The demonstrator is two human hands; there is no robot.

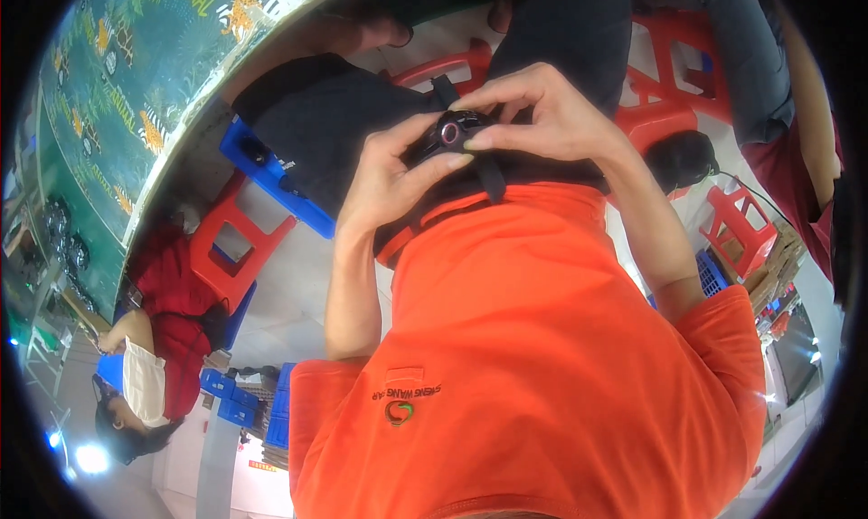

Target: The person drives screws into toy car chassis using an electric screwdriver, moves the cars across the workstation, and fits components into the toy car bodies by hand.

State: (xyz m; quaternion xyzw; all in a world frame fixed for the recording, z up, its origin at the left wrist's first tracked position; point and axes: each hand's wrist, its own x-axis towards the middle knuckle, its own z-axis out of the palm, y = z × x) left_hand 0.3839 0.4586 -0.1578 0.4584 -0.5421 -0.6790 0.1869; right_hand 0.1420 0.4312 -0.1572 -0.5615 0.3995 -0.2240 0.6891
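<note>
At my waist, in front of the orange shirt point(533, 338), sits a small black device point(450, 134) with a round, reddish-ringed face. A black strap point(491, 177) hangs below it, and a short dark piece point(444, 90) stands up above it. My left hand point(393, 168) grips the device's left side, the thumb along its lower edge. From the right, my right hand point(551, 117) closes on the other side, thumb near the ring and fingers over the top. My hands partly cover the device, so its full shape is hidden.
A green table point(99, 112) with animal pictures curves along the left. Red stools point(237, 239) stand left and right of me, with a blue tray point(280, 180) by my left leg. One person point(154, 374) is at the lower left, another point(809, 175) close on the right.
</note>
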